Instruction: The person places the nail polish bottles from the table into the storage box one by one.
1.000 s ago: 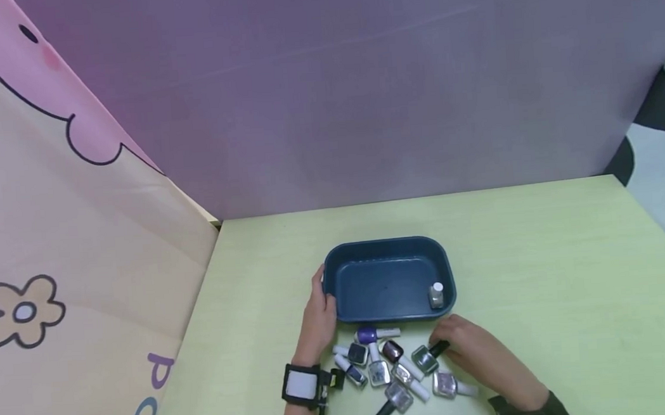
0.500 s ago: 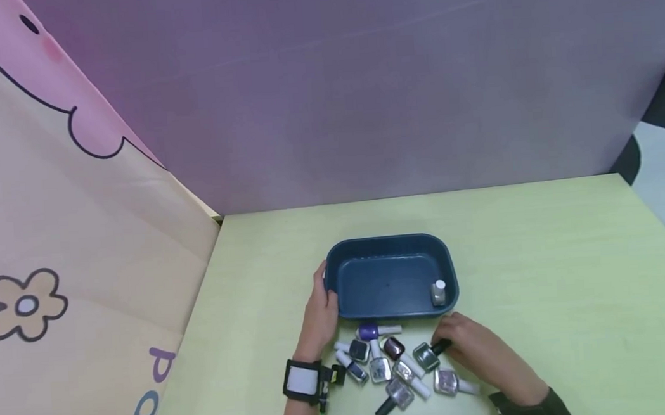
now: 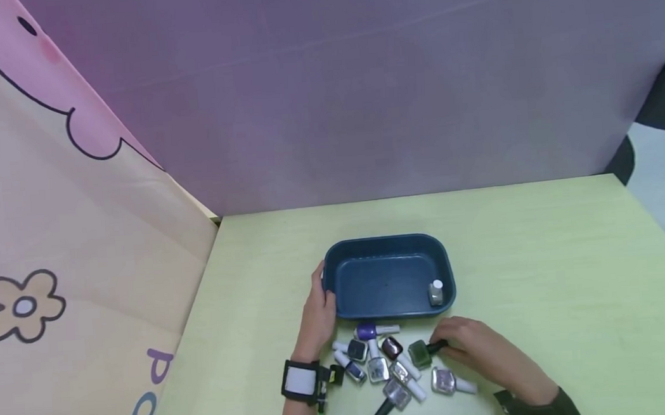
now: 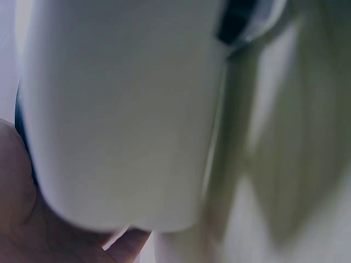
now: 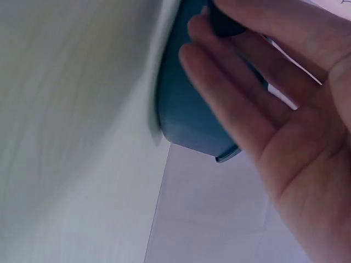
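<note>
My right hand pinches the black cap of a green nail polish bottle, just in front of the tray. In the right wrist view that cap sits between thumb and fingers, while the other fingers extend loosely. My left hand grips the left end of a dark blue tray. One nail polish bottle with a white cap stands in the tray's front right corner. Close to the left wrist camera, a blurred pale shape hides most of the left hand's fingers.
Several more nail polish bottles lie in front of the tray, among them a purple one, a black-capped one and a pale glittery one. A purple cloth wall rises behind the pale table.
The green bottle has turned and shifted slightly left in my right hand's pinch, its body now looking greener. My left hand stays on the tray.
</note>
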`<state>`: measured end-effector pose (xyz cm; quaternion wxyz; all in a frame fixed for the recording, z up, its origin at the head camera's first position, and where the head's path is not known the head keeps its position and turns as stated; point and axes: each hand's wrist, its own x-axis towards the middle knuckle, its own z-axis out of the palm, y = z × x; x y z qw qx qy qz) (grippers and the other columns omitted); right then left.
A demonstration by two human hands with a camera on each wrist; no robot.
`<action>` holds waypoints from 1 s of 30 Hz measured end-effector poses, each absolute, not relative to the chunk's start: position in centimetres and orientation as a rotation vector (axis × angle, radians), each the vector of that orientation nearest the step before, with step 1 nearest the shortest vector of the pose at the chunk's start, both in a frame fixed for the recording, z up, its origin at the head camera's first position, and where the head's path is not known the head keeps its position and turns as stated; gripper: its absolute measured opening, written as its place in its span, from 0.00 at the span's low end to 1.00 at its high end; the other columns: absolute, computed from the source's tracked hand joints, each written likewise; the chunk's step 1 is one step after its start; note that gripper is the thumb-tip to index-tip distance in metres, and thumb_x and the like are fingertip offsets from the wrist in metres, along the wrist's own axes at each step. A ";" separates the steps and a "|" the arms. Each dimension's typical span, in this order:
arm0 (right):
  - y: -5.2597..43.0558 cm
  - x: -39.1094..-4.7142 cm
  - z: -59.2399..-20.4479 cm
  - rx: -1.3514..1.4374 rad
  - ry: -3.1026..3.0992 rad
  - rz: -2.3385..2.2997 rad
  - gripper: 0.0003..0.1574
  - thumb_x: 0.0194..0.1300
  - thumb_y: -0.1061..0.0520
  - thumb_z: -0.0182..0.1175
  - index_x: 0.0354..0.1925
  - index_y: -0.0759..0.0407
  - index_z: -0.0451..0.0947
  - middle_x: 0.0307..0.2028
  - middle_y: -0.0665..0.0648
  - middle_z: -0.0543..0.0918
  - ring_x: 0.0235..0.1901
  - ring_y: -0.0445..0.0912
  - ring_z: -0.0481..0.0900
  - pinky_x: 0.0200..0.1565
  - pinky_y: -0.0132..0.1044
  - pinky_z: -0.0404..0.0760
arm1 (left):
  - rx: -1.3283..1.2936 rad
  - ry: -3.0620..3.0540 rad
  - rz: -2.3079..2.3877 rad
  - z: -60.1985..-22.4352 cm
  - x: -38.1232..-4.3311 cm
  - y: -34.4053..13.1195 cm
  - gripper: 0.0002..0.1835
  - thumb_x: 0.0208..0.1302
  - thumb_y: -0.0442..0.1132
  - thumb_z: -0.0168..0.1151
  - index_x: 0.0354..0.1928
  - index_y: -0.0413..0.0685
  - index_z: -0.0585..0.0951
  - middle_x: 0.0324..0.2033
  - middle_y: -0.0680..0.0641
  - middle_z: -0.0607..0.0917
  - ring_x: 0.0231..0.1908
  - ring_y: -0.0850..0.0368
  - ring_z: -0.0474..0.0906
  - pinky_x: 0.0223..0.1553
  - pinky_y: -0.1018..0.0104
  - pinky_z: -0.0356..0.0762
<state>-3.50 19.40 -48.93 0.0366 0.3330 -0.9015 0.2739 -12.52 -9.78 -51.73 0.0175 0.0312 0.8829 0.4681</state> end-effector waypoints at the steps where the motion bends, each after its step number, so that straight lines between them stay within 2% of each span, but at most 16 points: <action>1: 19.4 -3.5 -48.9 1.034 -2.748 0.851 0.13 0.48 0.61 0.63 0.35 0.49 0.79 0.35 0.42 0.79 0.35 0.37 0.76 0.38 0.34 0.75 | 0.102 2.746 1.452 -51.7 -12.5 -9.8 0.30 0.69 0.41 0.37 0.70 0.71 0.46 0.62 0.51 0.67 0.43 0.55 0.70 0.40 0.60 0.67; 4: 19.3 -3.5 -48.9 1.052 -2.703 0.911 0.13 0.48 0.62 0.63 0.35 0.49 0.79 0.36 0.42 0.79 0.36 0.37 0.77 0.39 0.32 0.75 | 0.120 2.759 1.439 -51.7 -12.5 -9.8 0.31 0.69 0.41 0.38 0.70 0.71 0.46 0.60 0.49 0.69 0.39 0.54 0.71 0.38 0.60 0.68; 10: 19.1 -3.2 -48.3 1.052 -2.652 0.990 0.13 0.50 0.61 0.63 0.36 0.47 0.79 0.37 0.41 0.80 0.37 0.36 0.77 0.39 0.28 0.74 | 0.143 2.768 1.431 -51.7 -12.6 -9.9 0.31 0.68 0.40 0.38 0.71 0.69 0.47 0.63 0.48 0.67 0.44 0.55 0.70 0.42 0.60 0.67; 14: 18.6 -3.3 -47.7 1.046 -2.539 1.019 0.16 0.50 0.62 0.64 0.38 0.46 0.79 0.38 0.42 0.80 0.38 0.37 0.77 0.41 0.25 0.72 | 0.140 2.756 1.438 -51.6 -12.5 -9.9 0.31 0.69 0.40 0.38 0.71 0.67 0.47 0.60 0.48 0.69 0.35 0.55 0.71 0.35 0.60 0.68; 17: 18.2 -3.6 -47.0 1.020 -2.443 1.019 0.17 0.48 0.62 0.65 0.39 0.48 0.79 0.39 0.42 0.79 0.39 0.36 0.77 0.43 0.23 0.70 | 0.137 2.748 1.444 -51.6 -12.5 -10.0 0.31 0.69 0.40 0.37 0.71 0.67 0.46 0.59 0.49 0.69 0.33 0.56 0.70 0.33 0.61 0.68; 25: 18.4 -4.4 -45.3 0.996 -2.398 0.973 0.17 0.49 0.63 0.64 0.40 0.52 0.80 0.41 0.46 0.79 0.41 0.40 0.77 0.47 0.25 0.70 | 0.138 2.740 1.476 -51.8 -12.5 -9.9 0.30 0.69 0.41 0.37 0.71 0.69 0.46 0.63 0.51 0.66 0.42 0.55 0.71 0.40 0.60 0.68; 30: 18.4 -4.7 -44.6 0.991 -2.394 0.888 0.13 0.53 0.60 0.62 0.40 0.53 0.80 0.41 0.47 0.79 0.41 0.40 0.77 0.47 0.25 0.70 | 0.138 2.746 1.481 -51.8 -12.5 -9.8 0.30 0.69 0.41 0.38 0.71 0.68 0.47 0.65 0.52 0.64 0.47 0.55 0.69 0.44 0.59 0.66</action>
